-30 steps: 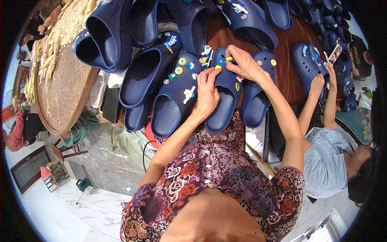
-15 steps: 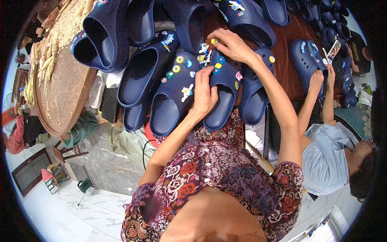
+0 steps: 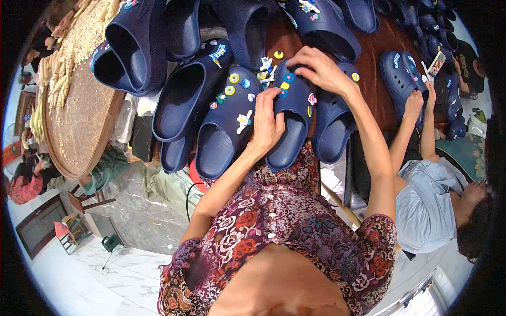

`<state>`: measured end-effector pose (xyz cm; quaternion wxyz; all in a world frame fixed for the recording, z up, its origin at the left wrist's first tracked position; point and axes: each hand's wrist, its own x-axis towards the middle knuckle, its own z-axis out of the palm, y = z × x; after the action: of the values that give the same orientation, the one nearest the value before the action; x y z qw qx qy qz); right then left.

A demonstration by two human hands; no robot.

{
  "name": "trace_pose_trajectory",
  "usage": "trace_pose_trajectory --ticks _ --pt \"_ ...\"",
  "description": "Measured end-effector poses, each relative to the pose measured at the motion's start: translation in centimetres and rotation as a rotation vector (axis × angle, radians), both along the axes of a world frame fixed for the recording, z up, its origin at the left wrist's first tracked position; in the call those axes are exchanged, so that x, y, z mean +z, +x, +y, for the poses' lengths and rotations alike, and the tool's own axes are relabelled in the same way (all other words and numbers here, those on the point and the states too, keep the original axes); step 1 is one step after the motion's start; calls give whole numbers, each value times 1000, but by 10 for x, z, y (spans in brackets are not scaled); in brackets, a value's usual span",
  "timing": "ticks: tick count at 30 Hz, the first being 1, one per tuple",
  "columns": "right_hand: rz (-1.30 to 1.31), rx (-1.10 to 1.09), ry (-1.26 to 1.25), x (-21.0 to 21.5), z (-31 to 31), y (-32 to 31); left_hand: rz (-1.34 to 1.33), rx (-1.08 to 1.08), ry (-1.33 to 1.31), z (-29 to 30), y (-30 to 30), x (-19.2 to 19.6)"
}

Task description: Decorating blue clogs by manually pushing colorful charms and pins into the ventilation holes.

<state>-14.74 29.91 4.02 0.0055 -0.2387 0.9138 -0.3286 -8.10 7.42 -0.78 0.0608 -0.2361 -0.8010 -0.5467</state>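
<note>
A navy clog (image 3: pixel 287 129) with colourful charms stands in front of me, its toe pointing away. My left hand (image 3: pixel 268 120) grips its left side, fingertips beside a yellow and a teal charm. Over the toe, my right hand (image 3: pixel 322 71) bends its fingers down onto the clog; whatever is between those fingertips is hidden. Just past the toe lies a round yellow charm (image 3: pixel 279 54), with a small pile of blue-and-white charms (image 3: pixel 266 68) nearer me. A decorated clog (image 3: pixel 226 116) sits to the left, and another clog (image 3: pixel 334 126), partly covered by my right arm, to the right.
More navy clogs (image 3: pixel 182 100) crowd the brown-covered table (image 3: pixel 369 52). At the right, a person in a light blue top (image 3: pixel 427 205) holds a clog (image 3: pixel 400 76) and a small card. A large round woven tray (image 3: pixel 79 121) with corn stands at the left.
My right hand has moved right and slightly towards me, from the round yellow charm to the clog's toe. The charm stays behind, now uncovered. My left hand has hardly moved.
</note>
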Motion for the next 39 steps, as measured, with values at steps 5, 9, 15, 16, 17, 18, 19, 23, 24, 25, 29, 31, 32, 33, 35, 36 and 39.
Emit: trace_pose_trajectory --ticks 5,9,15,16,17,18,19,23,24,25,29,31,32,33,35,36,39 --pt "-95 31 5 1 -18 18 32 11 -25 3 -2 -9" --pt "-150 59 38 -5 -16 15 29 0 -39 4 -2 -6" --pt "-150 125 -9 -7 -11 9 32 1 -52 5 -2 -5" --pt "-132 133 -5 -8 -11 8 33 -2 -52 5 -3 -5" --pt "-132 132 -6 -9 -10 8 33 -5 -51 5 -3 -5" --pt "-141 121 -51 -9 -8 7 34 -5 -51 5 -3 -5" --pt "-150 110 -96 -9 -6 7 33 -2 -55 4 -3 -5" --pt "-202 -17 -90 -3 5 7 34 5 -57 4 -2 -8" --pt "-200 -18 -89 -4 5 8 36 4 -57 4 -2 -8" --pt "-163 -6 -61 -5 3 8 31 -2 -64 4 -2 -7" --pt "-109 32 -28 -12 -5 3 33 -11 -68 5 -3 -7" --pt "-118 45 -28 -14 -3 -4 34 -15 -67 5 -3 -7" --pt "-128 70 -30 -14 -1 -7 34 -16 -65 5 -3 -8" --pt "-138 97 -31 -14 -1 -9 35 -19 -63 5 -4 -7" --pt "-116 94 -38 -16 -5 -7 32 -15 -66 5 -4 -4" --pt "-94 96 -49 -18 -6 -7 36 -17 -64 5 -4 -5" --pt "34 57 31 -22 -16 5 36 -10 -59 4 -3 -7"
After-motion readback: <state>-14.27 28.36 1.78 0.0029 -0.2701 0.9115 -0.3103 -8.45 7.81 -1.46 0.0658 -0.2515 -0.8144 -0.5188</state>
